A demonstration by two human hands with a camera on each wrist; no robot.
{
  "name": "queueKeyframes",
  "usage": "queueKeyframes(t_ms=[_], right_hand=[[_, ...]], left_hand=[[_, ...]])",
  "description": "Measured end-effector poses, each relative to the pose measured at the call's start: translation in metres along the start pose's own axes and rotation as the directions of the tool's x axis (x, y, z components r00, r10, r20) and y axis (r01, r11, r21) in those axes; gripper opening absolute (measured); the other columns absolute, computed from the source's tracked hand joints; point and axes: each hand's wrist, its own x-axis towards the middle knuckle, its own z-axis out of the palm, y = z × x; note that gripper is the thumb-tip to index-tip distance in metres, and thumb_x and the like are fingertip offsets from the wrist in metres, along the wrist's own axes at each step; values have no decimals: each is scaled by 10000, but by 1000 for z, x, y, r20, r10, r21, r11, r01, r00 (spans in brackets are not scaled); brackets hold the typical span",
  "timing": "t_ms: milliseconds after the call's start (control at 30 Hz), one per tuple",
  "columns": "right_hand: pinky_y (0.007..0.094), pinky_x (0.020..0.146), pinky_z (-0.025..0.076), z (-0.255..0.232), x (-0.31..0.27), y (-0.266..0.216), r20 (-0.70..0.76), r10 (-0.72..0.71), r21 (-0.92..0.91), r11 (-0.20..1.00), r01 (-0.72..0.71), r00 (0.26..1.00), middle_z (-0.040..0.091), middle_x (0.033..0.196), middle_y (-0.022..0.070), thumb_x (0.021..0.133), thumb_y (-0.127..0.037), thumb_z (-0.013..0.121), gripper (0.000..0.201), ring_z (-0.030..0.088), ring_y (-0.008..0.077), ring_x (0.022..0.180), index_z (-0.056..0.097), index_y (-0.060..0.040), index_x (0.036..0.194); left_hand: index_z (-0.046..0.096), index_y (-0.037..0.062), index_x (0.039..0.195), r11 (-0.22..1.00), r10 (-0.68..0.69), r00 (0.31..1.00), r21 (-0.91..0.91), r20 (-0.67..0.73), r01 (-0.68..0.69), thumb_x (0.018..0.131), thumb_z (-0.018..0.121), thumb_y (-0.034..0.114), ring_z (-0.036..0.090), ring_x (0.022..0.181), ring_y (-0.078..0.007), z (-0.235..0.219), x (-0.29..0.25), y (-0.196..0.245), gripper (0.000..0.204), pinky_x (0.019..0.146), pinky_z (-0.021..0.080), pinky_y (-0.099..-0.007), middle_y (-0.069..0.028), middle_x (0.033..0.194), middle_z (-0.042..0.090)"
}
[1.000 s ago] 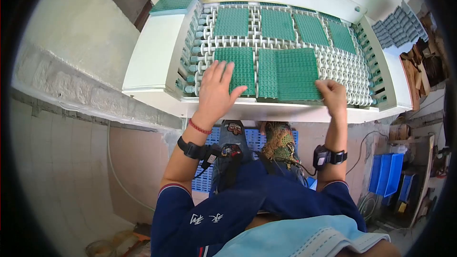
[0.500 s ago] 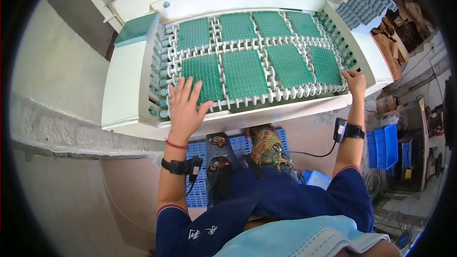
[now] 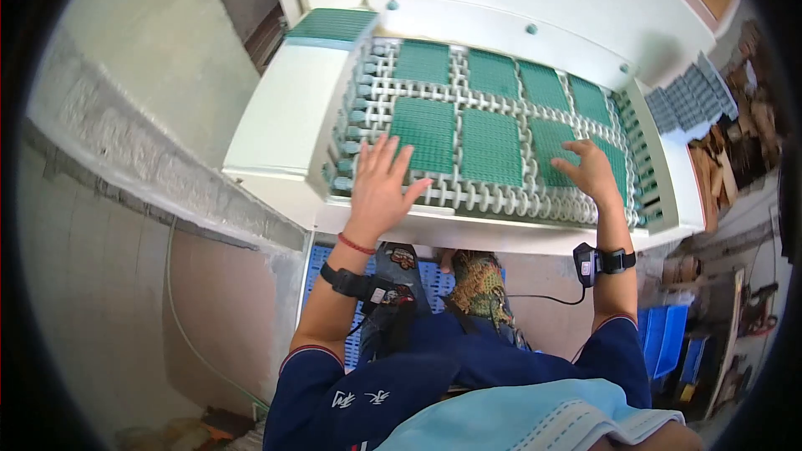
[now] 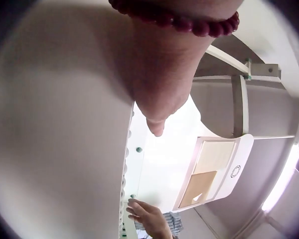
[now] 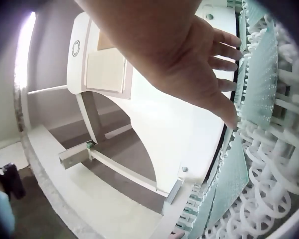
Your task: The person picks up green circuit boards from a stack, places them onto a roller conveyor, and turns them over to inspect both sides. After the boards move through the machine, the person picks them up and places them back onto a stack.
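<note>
Green textured sheets, such as the front-left one (image 3: pixel 423 133) and its neighbour (image 3: pixel 491 147), lie in two rows on white ringed rollers (image 3: pixel 493 199) inside a white machine. The left hand (image 3: pixel 382 188), fingers spread, is over the front edge by the front-left sheet; whether it touches is not clear. Over the front-right sheets the right hand (image 3: pixel 591 171) hovers with fingers apart, holding nothing. The right wrist view shows that hand (image 5: pixel 204 69) with loosely extended fingers above the sheets (image 5: pixel 261 79). In the left wrist view the left hand's (image 4: pixel 162 79) fingers are mostly hidden.
A stack of green sheets (image 3: pixel 332 25) rests on the machine's left ledge, and grey ridged pieces (image 3: pixel 692 100) stand at its right end. Blue bins (image 3: pixel 664 338) are at the lower right. A concrete ledge (image 3: pixel 167 150) runs along the left.
Overlapping front sheets were spread into a row of four between the earlier frames. Since then the right hand has moved from the right edge inward over the sheets, its fingers opening; the head view has shifted.
</note>
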Motion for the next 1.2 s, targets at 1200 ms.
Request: queueKeyframes(t_ms=[1200], right_hand=[[379, 1056, 310, 52, 260, -307, 278, -526, 125, 849, 513, 804, 366, 1309, 376, 542, -679, 714, 1224, 370, 421, 1265, 297, 178, 1310]], left_hand=[[579, -52, 1059, 984, -121, 988, -141, -97, 107, 832, 597, 399, 439, 1190, -377, -2, -2, -10, 505, 1066, 262, -481, -232, 1166, 534]])
